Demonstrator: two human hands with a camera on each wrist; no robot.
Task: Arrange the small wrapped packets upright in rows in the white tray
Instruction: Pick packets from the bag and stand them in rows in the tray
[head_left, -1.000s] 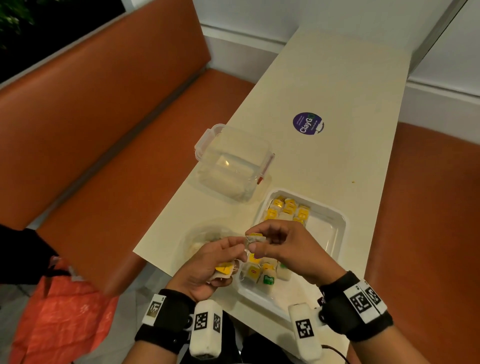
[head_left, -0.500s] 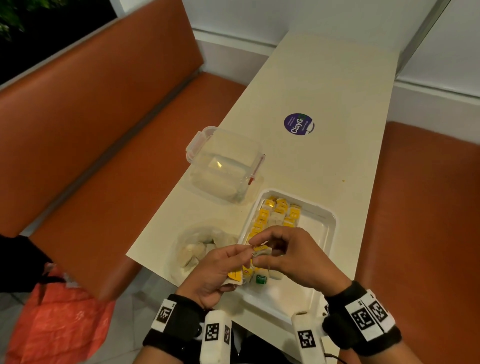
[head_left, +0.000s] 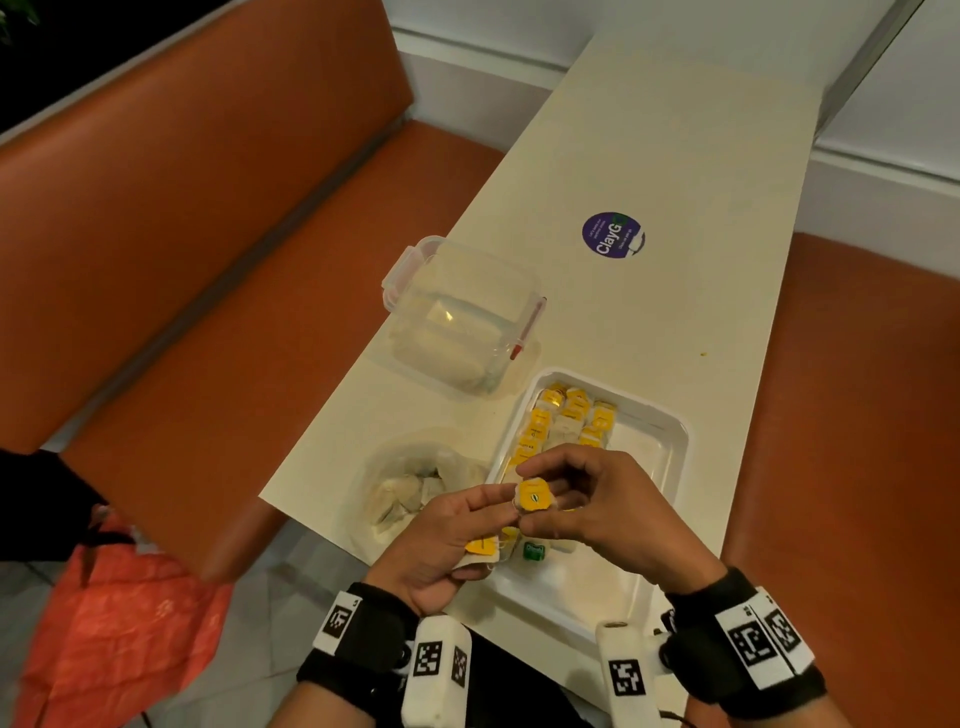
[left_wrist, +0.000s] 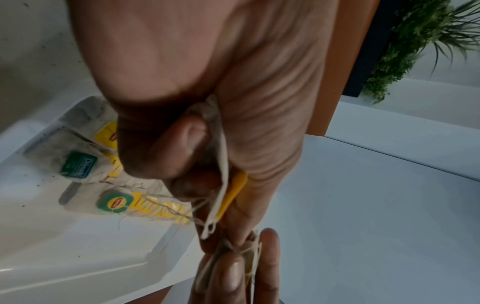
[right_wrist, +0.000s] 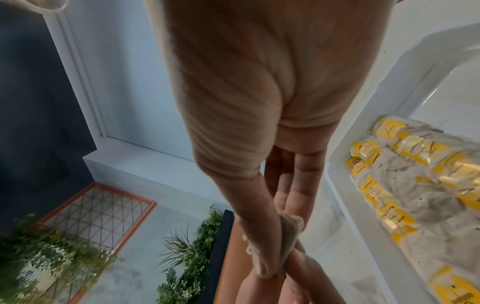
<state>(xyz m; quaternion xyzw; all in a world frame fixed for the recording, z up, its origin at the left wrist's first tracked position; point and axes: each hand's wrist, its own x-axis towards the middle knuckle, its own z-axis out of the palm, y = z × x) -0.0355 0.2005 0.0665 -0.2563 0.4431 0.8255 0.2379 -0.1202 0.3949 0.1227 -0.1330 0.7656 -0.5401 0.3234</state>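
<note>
Packet (head_left: 535, 497) between both hands' grip

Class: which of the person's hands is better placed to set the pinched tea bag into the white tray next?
Right. The right hand pinches the tea bag directly above the white tray, while the left hand also holds a second tea bag.

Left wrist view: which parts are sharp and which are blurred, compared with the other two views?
Left wrist view: the palm of the left hand is soft, while the green Dilmah tag reads clearly. Right wrist view: the plants are smeared and the yellow-tagged tea bags are soft. Head view: dim, but the purple sticker is legible.
</note>
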